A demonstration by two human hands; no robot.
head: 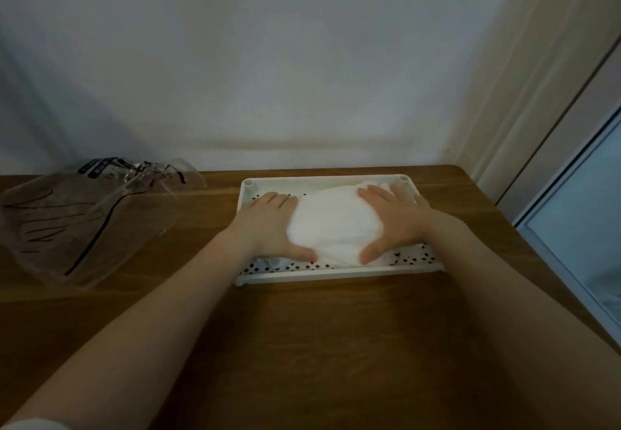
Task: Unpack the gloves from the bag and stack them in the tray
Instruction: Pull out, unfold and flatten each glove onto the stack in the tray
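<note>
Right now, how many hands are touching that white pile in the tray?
2. The left hand presses the pile of gloves on its left side, the right hand on its right.

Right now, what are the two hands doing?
Left hand: open, pressing flat on the white gloves.
Right hand: open, pressing them too.

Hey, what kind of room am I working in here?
Probably a room at home: a wooden table pushed against a plain white wall, a window or glass door on the right, and a white plastic tray.
</note>
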